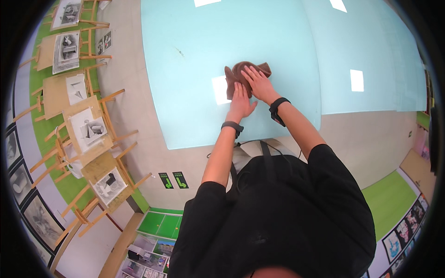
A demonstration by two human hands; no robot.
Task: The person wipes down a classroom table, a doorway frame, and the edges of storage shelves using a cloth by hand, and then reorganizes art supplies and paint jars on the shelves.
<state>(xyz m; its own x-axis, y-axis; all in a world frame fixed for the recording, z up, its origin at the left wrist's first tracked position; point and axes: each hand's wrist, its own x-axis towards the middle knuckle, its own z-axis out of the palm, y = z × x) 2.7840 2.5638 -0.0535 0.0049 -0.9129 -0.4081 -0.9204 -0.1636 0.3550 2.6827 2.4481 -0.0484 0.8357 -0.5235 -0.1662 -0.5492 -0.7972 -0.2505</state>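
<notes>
A crumpled brown cloth (240, 71) lies on a pale blue tabletop (194, 114) with a glossy surface. My left hand (240, 102) rests with its fingers on the lower left part of the cloth, the thumb spread to the side. Flat over the cloth's right part lies my right hand (258, 83), fingers stretched out. Both palms face down, and neither hand's fingers are visibly curled around the cloth. Each wrist wears a black band. A small dark mark (179, 52) shows on the tabletop to the upper left of the cloth.
Wooden easels (121, 160) with drawing boards and pencil drawings stand in a row at the left. Another pale blue tabletop (375, 97) adjoins on the right. A thin dark cable (250, 141) runs by the near table edge. Green cabinets (160, 224) stand at the lower left.
</notes>
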